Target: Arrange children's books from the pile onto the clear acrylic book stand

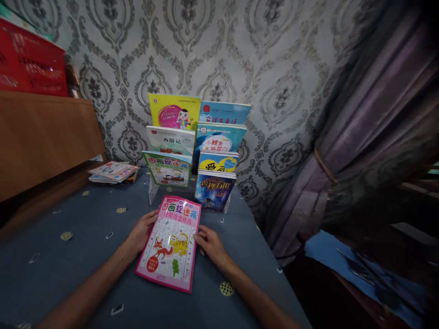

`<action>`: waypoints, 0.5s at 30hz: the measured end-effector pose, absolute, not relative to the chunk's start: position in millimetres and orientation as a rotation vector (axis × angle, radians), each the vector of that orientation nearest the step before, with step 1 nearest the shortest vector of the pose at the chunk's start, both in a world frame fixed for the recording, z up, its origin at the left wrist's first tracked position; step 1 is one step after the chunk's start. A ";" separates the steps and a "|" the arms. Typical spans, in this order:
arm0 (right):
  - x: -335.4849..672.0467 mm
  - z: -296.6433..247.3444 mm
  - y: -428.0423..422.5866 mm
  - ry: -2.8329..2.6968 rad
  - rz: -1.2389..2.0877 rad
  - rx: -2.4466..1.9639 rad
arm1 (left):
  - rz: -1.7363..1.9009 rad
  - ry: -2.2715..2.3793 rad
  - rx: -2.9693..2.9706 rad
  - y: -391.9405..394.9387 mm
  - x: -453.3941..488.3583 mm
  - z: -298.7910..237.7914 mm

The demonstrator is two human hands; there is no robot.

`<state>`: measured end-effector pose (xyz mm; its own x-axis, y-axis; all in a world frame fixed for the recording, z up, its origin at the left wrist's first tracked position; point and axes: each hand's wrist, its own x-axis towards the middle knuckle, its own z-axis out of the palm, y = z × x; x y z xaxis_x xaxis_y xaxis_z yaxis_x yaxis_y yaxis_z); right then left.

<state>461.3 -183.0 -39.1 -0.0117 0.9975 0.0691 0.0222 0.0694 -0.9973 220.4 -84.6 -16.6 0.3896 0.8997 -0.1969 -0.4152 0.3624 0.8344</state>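
A pink children's activity book lies flat on the blue patterned cloth, its cover showing a fox and a tiger. My left hand rests at the book's left edge with fingers curled onto it. At the right edge sits my right hand, its fingertips touching the cover. Just behind the book stands a clear tiered display rack filled with several children's books, all facing me.
A small stack of thin books lies at the back left of the cloth. A wooden headboard with a red crate on top is at left. Purple curtains hang at right, beside the table's right edge.
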 end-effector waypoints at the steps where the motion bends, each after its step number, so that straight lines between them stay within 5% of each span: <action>1: 458.8 -35.6 -185.4 -1.254 1.219 -1.122 | 0.972 0.743 0.789 -86.0 220.6 -14.8; 8: 443.7 -6.9 -197.2 -1.103 1.472 -0.956 | 1.102 0.699 0.846 -98.4 226.8 7.6; 15: 436.5 29.0 -193.8 -1.435 0.876 -0.961 | 1.297 0.660 1.034 -103.0 224.7 45.3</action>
<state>436.5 -193.8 29.0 -0.0236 0.9218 0.3870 0.0767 0.3876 -0.9186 224.7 -103.0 45.3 0.1940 0.9696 0.1492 -0.4506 -0.0470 0.8915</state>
